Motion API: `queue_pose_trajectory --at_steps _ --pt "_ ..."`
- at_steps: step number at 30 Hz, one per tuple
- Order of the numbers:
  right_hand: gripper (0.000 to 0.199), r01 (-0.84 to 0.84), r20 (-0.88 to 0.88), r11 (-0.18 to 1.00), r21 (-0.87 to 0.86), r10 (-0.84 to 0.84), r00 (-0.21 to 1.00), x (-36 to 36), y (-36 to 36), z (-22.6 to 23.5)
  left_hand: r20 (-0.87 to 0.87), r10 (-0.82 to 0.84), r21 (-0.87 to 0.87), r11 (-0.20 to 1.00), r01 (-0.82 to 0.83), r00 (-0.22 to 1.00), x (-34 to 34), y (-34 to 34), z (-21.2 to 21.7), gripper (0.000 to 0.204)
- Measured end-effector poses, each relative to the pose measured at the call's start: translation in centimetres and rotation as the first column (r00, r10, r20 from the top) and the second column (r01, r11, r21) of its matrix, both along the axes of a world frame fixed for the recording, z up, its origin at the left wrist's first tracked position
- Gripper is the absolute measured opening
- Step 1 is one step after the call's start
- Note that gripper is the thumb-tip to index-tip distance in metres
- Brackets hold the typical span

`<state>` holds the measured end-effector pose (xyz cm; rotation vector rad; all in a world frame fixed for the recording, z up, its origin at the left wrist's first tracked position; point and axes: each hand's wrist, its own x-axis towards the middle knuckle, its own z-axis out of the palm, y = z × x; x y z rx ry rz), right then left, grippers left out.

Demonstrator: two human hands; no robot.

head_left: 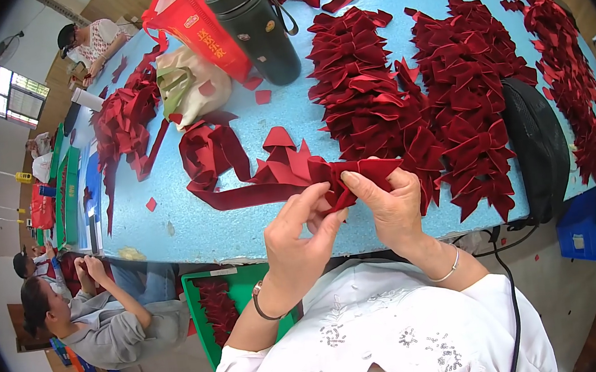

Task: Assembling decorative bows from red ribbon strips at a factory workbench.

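Between my two hands, just above the table's near edge, is a dark red velvet bow (373, 168). My left hand (299, 230) pinches its left part between thumb and fingers. My right hand (388, 205) grips its right side, with the thumb pressed on the middle. A long red velvet ribbon (240, 196) trails leftward from the bow and loops on the table. Folded ribbon (282, 160) stands up just beyond my left hand. Rows of finished-looking red bows (356, 84) lie in front of my right hand, with more bows (467, 93) further right.
On the blue table (171, 230) stand a dark green thermos (255, 36), a red bag (191, 22) and a pale cloth bag (202, 87). A black case (537, 144) sits at the right edge. Below are a green crate (197, 300) and blue bins (582, 227). Co-workers (122, 323) sit left.
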<state>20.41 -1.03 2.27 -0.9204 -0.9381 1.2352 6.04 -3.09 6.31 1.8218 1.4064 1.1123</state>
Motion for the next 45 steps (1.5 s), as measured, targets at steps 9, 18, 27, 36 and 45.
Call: queue_pose_trajectory --at_steps 9,18,27,36,45 --pt "0.015 -0.072 -0.083 0.996 0.05 0.076 0.994 0.3 -0.2 -1.0 0.412 -0.008 -0.233 0.966 0.113 0.911 -0.5 0.7 -0.9 0.027" --pt "0.019 -0.128 -0.004 0.983 0.128 0.129 0.992 0.8 -0.6 -0.9 0.626 0.039 -0.387 0.883 0.267 0.779 -1.4 1.1 -0.8 0.023" --pt "0.021 -0.27 -0.076 0.957 0.107 0.279 0.957 0.5 -0.7 -2.1 0.745 0.107 -0.474 0.778 0.411 0.658 -3.1 1.1 -0.9 0.022" --pt "0.02 -0.324 -0.22 0.934 0.149 0.351 0.91 -0.3 -0.6 -2.2 0.734 0.059 -0.467 0.767 0.44 0.676 -3.5 0.0 0.0 0.032" --pt "0.016 -0.339 -0.044 0.933 0.117 0.346 0.937 -0.1 0.1 -2.1 0.705 0.014 -0.484 0.74 0.467 0.709 -3.9 0.8 -0.6 0.035"
